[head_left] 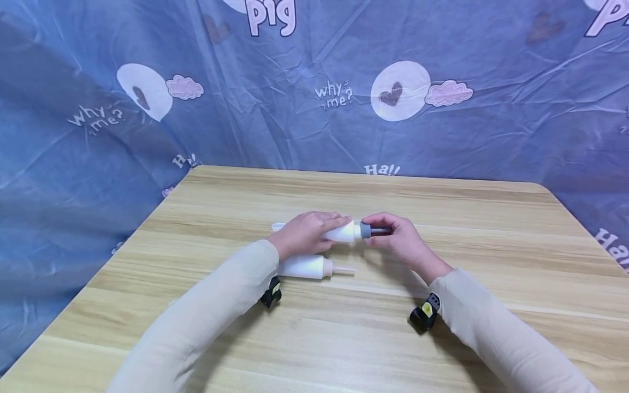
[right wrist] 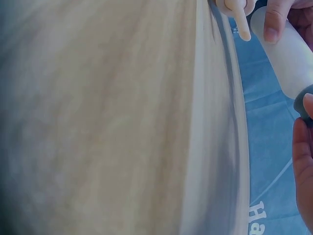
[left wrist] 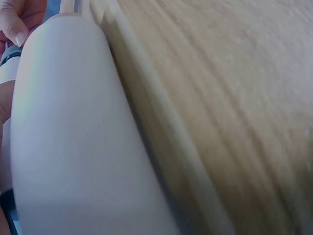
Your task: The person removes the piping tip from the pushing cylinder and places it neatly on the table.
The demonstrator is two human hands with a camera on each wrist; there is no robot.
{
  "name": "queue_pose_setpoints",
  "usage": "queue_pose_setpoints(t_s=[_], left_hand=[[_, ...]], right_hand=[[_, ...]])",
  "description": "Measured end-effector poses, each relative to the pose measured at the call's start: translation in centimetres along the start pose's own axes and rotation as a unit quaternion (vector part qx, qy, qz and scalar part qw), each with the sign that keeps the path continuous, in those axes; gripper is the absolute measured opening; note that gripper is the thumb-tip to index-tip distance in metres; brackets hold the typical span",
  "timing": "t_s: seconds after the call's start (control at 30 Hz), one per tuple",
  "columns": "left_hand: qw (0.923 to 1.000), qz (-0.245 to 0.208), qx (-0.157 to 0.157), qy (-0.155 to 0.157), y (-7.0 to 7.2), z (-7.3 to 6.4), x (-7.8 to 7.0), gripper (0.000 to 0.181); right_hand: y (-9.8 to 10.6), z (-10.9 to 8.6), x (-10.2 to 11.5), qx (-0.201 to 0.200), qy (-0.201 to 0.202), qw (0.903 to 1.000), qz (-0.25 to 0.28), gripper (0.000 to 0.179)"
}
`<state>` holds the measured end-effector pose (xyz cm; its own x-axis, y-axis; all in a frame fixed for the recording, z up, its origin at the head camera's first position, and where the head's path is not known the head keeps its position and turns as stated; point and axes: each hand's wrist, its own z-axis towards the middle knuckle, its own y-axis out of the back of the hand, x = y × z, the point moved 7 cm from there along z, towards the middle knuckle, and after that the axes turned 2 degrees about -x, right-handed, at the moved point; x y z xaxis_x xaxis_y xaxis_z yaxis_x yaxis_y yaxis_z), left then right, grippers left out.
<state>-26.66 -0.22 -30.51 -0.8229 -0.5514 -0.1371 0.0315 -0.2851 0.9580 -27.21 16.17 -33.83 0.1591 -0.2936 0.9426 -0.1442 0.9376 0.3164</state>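
Observation:
My left hand (head_left: pixel 304 233) grips a white squeeze bottle (head_left: pixel 340 233) that lies sideways, its neck pointing right. On that neck sits a grey nozzle cap (head_left: pixel 366 230), which my right hand (head_left: pixel 404 240) pinches between thumb and fingers. The cap's thin spout runs along under the right fingers. Nearer the front, a second white bottle (head_left: pixel 302 267) with a pale pink nozzle cap (head_left: pixel 328 268) lies on the table; its left end is hidden by the left arm. This second bottle fills much of the left wrist view. The right wrist view shows the grey cap (right wrist: pixel 302 100) partly covered by fingers.
A pale, rounded end of something (head_left: pixel 277 226) shows just left of the left hand; what it belongs to is hidden. The wood-grain table (head_left: pixel 491 229) extends around the hands. Behind it hangs a blue printed cloth (head_left: pixel 295 131). Each wrist wears a small black camera (head_left: pixel 425 313).

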Motion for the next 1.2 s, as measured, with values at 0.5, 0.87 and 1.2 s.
queue_pose_setpoints(t_s=[0.5,0.87,1.2], left_hand=[[0.9974,-0.028,0.04,0.054,0.5,-0.8,1.6,0.058],[0.9981,-0.034,0.036,0.038,0.8,-1.6,2.0,0.056],[0.9932,-0.037,0.092,0.06,0.0,-2.1,2.5,0.058]], right_hand=[[0.6,-0.1,-0.4,-0.017,-0.016,0.9986,0.047,0.048],[0.6,-0.1,-0.9,-0.015,-0.023,0.9985,0.048,0.049],[0.5,-0.1,-0.8,-0.008,-0.015,0.9986,0.051,0.051]])
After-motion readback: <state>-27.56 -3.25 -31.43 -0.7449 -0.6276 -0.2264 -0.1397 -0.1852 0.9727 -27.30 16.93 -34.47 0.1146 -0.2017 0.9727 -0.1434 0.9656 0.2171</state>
